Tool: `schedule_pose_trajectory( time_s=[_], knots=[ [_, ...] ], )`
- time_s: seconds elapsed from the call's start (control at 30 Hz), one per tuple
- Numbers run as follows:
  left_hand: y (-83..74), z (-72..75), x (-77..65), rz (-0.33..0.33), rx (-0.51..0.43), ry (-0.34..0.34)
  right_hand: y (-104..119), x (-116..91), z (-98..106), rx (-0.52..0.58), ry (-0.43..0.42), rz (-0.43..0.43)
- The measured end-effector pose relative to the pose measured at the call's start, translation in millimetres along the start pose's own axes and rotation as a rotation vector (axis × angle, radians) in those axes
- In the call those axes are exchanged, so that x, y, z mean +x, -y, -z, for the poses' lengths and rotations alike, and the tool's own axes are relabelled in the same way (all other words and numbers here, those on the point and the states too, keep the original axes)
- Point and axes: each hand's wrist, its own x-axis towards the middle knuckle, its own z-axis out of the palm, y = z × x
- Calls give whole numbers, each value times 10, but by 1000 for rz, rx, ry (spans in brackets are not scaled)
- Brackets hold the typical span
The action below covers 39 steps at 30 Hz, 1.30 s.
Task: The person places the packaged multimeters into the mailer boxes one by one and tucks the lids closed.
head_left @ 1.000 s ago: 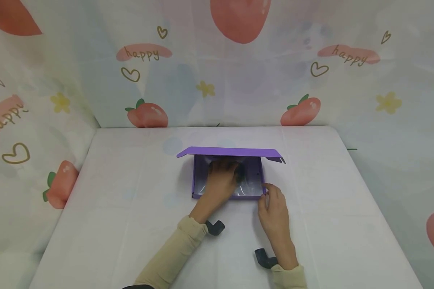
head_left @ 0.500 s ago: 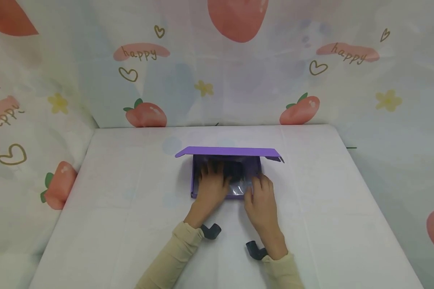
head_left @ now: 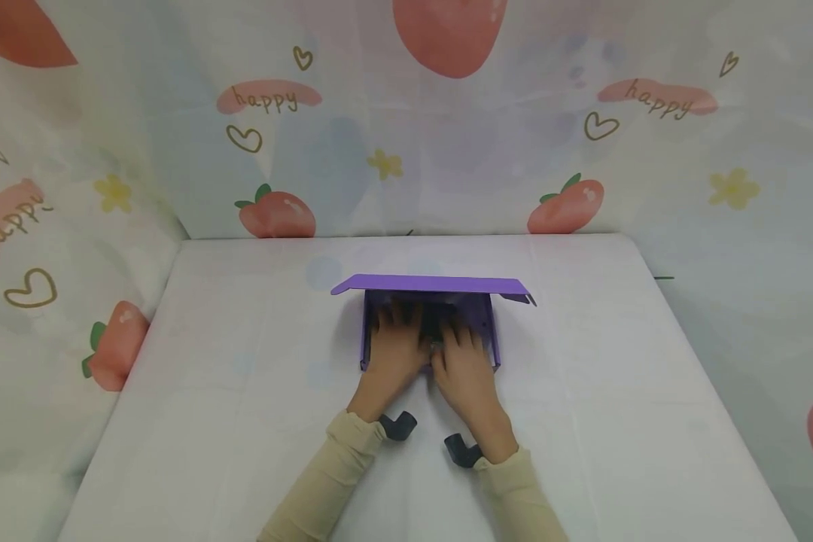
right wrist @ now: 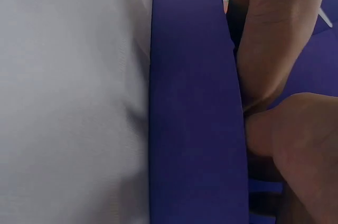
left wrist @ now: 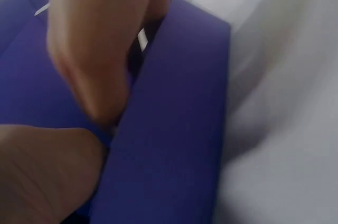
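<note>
A purple cardboard box [head_left: 494, 331] sits mid-table with its lid [head_left: 433, 284] raised at the back. Inside it lies a dark item [head_left: 436, 313], mostly covered by the hands, so its kind is unclear. My left hand [head_left: 396, 350] reaches into the left half, fingers spread over the contents. Beside it, my right hand [head_left: 465, 369] reaches into the right half with its fingers extended forward and its thumb near the left one. Both wrist views show fingers behind the box's front wall [left wrist: 169, 113]; the fingertips are largely hidden there.
White cloth covers the table [head_left: 264, 339]. A printed curtain [head_left: 447, 150] with fruit and "happy" lettering stands behind and at both sides. A dark curved piece [head_left: 398, 427] shows at the left wrist, and a similar one [head_left: 462, 452] at the right.
My right hand has moved left from the box's right edge into the box. My left hand has shifted slightly left off the dark item, its fingers spreading.
</note>
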Motion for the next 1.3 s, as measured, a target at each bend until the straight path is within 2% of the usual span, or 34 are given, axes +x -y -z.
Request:
schedule_pose_trajectory(
  time_s=[0.23, 0.4, 0.5, 0.77, 0.9, 1.1, 1.3],
  knots=[
    [34, 46, 74, -24, -9, -65, -6, 103, 29, -38, -29, 16],
    [22, 78, 103, -27, 16, -71, -30, 234, -21, -34, -25, 27],
    [13, 103, 118, -7, 17, -31, -54, 291, -49, -32, -9, 34],
    [-2, 124, 167, 55, 23, 136, -79, 361, -9, -20, 31, 40],
    [-8, 112, 170, 44, 49, 160, -67, 367, 17, -17, 84, 13],
    [-26, 111, 145, 26, 68, 142, -82, 363, 14, -6, 111, 5],
    [-28, 104, 89, -3, 65, 66, -97, 321, 3, -13, 87, 20]
  ],
)
